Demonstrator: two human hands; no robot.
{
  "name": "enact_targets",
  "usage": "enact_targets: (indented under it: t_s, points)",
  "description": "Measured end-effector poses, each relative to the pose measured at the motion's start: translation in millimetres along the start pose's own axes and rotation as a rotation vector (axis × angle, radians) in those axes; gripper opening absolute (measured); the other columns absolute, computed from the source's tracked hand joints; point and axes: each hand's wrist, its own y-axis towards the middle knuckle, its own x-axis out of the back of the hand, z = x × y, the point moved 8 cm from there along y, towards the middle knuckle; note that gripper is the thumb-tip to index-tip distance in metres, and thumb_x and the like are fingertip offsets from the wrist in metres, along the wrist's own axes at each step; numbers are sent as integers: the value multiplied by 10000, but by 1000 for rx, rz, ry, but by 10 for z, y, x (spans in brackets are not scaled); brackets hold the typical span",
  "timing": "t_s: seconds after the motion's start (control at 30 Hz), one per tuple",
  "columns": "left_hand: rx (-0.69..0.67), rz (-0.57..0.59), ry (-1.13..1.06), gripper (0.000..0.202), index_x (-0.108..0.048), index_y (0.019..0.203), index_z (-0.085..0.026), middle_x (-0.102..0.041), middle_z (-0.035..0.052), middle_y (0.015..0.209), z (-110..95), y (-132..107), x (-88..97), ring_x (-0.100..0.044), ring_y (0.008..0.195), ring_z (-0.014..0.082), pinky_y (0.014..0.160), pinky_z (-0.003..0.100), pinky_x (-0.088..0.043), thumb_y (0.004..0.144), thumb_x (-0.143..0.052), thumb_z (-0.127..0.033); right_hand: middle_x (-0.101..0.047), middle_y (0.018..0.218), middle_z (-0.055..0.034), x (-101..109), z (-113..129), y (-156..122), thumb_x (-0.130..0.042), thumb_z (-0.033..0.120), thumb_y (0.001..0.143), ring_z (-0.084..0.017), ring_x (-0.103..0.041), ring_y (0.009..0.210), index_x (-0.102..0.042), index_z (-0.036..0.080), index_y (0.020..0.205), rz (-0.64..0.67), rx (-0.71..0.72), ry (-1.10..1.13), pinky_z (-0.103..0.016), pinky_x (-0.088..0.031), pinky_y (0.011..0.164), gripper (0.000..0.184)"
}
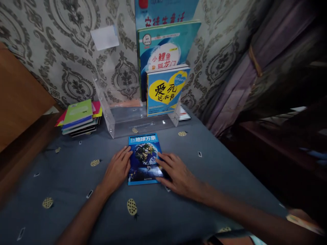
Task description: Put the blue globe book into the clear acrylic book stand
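A blue book (145, 170) with a picture of the Earth on its cover lies flat on the cloth-covered table in front of me. Along its left edge, my left hand (118, 168) rests with fingers stretched out, the tips touching the book's side. My right hand (177, 173) is on the other side, its fingers spread and lying over the right part of the cover. Neither hand lifts the book. Just beyond its top edge stands a clear plastic book rack (135, 126).
In the rack's right part stand a blue book with a yellow heart (166, 90) and taller teal books (163, 44) behind it. A pile of books (79, 115) lies to the left. A wooden panel (20, 98) borders the left; a tied curtain (240, 78) hangs right.
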Motion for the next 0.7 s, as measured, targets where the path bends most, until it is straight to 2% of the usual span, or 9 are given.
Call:
enact_targets:
  t_s: [0.1, 0.2, 0.4, 0.57, 0.7]
  points:
    - [8, -14, -24, 380, -561, 1326, -259, -600, 70, 1407, 44, -1, 20, -517, 1351, 251, 1106, 495, -467, 979, -407, -242, -529, 1431, -192, -32, 17, -54, -688, 547, 847, -374, -477, 1275, -514, 189, 1417, 28, 38, 47, -609, -468, 1030, 695]
    - [37, -29, -32, 378, -583, 1317, -252, -626, 74, 1376, 78, -8, 53, -555, 1312, 253, 1106, 495, -467, 983, -409, -285, -479, 1465, -207, -68, 25, -62, -722, 553, 817, -387, -420, 1331, -484, 178, 1438, 49, 78, 88, -618, -450, 1057, 763]
    - [83, -41, -5, 364, -641, 1227, -233, -669, 77, 1312, 31, -30, 142, -626, 1213, 236, 1072, 448, -494, 981, -397, -347, -497, 1441, -202, -73, 75, -70, -679, 417, 892, -370, -384, 1381, -538, 152, 1378, 69, 130, 148, -575, -451, 1091, 571]
    - [108, -61, 30, 371, -663, 1190, -214, -691, 87, 1270, 18, -55, 175, -646, 1170, 244, 1051, 435, -503, 954, -424, -370, -582, 1364, -174, -85, 29, -65, -671, 340, 908, -337, -452, 1344, -620, 176, 1276, 15, 137, 199, -583, -440, 1095, 406]
    - [105, -73, 56, 378, -671, 1171, -197, -689, 104, 1266, 0, -79, 177, -648, 1157, 256, 1041, 444, -505, 943, -432, -380, -630, 1320, -144, -116, -13, -42, -711, 335, 880, -306, -502, 1314, -664, 214, 1211, -14, 138, 222, -572, -430, 1089, 355]
